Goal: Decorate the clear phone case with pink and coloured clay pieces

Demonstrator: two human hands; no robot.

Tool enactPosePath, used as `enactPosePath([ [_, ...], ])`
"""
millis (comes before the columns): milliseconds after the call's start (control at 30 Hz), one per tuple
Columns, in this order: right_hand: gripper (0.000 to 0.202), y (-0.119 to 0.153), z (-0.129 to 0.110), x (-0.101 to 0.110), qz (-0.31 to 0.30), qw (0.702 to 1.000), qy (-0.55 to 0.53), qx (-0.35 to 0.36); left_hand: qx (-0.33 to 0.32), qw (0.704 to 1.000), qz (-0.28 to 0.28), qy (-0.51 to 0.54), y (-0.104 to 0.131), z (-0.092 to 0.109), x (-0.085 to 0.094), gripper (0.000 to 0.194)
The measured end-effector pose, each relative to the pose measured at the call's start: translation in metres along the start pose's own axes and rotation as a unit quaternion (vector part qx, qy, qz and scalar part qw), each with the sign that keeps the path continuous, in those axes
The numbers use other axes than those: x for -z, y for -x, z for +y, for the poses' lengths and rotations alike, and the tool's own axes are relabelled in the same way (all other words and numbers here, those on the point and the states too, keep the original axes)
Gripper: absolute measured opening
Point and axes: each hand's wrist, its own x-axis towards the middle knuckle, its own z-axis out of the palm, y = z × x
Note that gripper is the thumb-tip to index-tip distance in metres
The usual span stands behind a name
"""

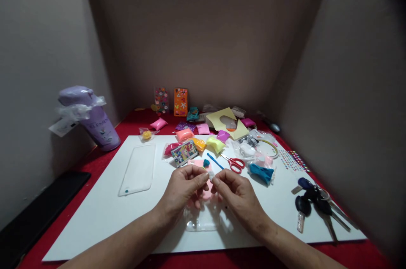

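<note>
My left hand (184, 185) and my right hand (238, 192) meet over the middle of the white board (104, 222). Between their fingertips they pinch a small white lump of clay (210, 174). Below lies a clear phone case (202, 221), its upper part covered with pink clay (207, 193) and partly hidden by my fingers. A dark teal clay ball (206, 163) sits near its top end. Just beyond the hands are a blue pen-like tool (215, 160) and red-handled scissors (235, 165). To the left, another clear phone case (138, 169) lies flat.
Several coloured clay packets (215, 144) and a printed card (185, 153) lie behind the hands. Keys (314, 201) and stick-on gems (290, 160) are at right. A purple tumbler (103, 129) stands at left, near a black flat object (44, 209). Decorated cases (180, 102) lean at the back.
</note>
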Motion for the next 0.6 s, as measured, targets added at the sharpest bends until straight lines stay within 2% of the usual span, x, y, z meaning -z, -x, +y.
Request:
enactPosePath([
  [233, 0.026, 0.0022, -0.0001, -0.0002, -0.011, 1.000, 0.002, 0.011, 0.006, 1.000, -0.019, 0.015, 0.0012, 0.0005, -0.0026, 0.034],
  [600, 0.026, 0.0018, 0.0016, -0.0011, -0.012, 1.000, -0.009, 0.007, -0.006, 0.999, -0.007, 0.034, 0.0029, -0.0023, -0.0060, 0.033],
])
